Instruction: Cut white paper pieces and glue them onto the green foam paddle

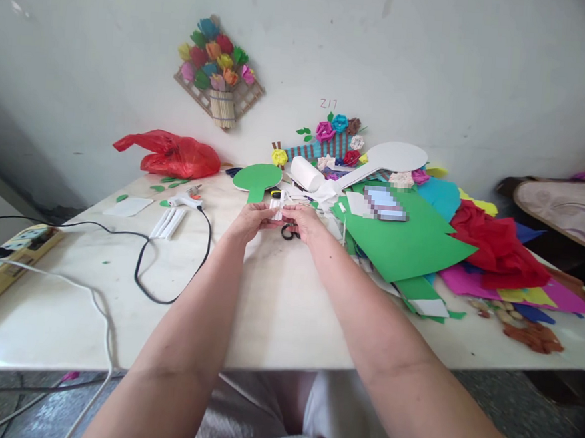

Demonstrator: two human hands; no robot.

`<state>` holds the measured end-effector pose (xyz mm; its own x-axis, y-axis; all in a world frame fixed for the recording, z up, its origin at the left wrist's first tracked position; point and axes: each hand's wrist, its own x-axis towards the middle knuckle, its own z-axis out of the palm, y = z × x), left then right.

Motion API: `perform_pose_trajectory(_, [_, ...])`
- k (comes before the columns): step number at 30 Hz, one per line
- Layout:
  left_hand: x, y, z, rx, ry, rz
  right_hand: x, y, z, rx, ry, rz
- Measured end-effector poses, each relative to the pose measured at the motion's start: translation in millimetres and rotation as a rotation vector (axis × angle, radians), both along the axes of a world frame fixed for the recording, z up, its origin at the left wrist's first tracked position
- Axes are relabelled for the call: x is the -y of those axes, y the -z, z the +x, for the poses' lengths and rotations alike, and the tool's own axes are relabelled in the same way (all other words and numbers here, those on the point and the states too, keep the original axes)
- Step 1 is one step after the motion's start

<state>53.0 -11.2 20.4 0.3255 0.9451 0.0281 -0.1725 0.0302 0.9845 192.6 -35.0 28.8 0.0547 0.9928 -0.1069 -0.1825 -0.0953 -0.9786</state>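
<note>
Both my hands meet over the middle of the table, pinching small white paper rolls [275, 208] between them. My left hand [253, 220] is closed on the rolls from the left side. From the right, my right hand [302, 221] has its fingers closed on the same piece. Black-handled scissors [287, 232] lie just below my right fingers, partly hidden. Behind my hands stands a green paddle-shaped cutout [258, 176]. A white roll of paper [306, 174] lies beyond them. At left, a white glue gun [185, 201] rests by more white paper rolls [168, 223].
Green paper sheets [401, 246] spread at right, with a phone [386, 203] on top and red crepe paper [501, 247] beyond. A red plastic bag [176, 156] sits at back left. The glue gun's black cord [142, 262] loops toward a power strip [14, 259]. Paper flowers [216, 57] hang on the wall.
</note>
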Motion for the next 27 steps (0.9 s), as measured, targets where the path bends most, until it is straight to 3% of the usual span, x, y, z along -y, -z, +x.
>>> perform_pose_trajectory(11, [0.5,-0.4,0.5,0.002,-0.087,0.042,-3.5,-0.4,-3.8,0.058,0.202,0.072])
perform_pose_trajectory(17, [-0.5,-0.1,-3.0,-0.004,0.001,0.082,0.7,-4.3,1.7,0.087,0.061,0.038])
perform_pose_trajectory(21, [-3.2,1.4,-0.7,0.096,0.017,0.084,-0.4,-2.7,4.4,0.173,-0.08,0.079])
perform_pose_trajectory(24, [-6.0,1.8,-0.4,0.211,-0.069,0.078,-3.1,-2.5,10.3,0.445,-0.015,0.15])
perform_pose_trajectory(27, [-8.1,1.5,-2.3,0.316,-0.17,0.063,-2.6,-5.8,15.8,1.025,0.111,0.221])
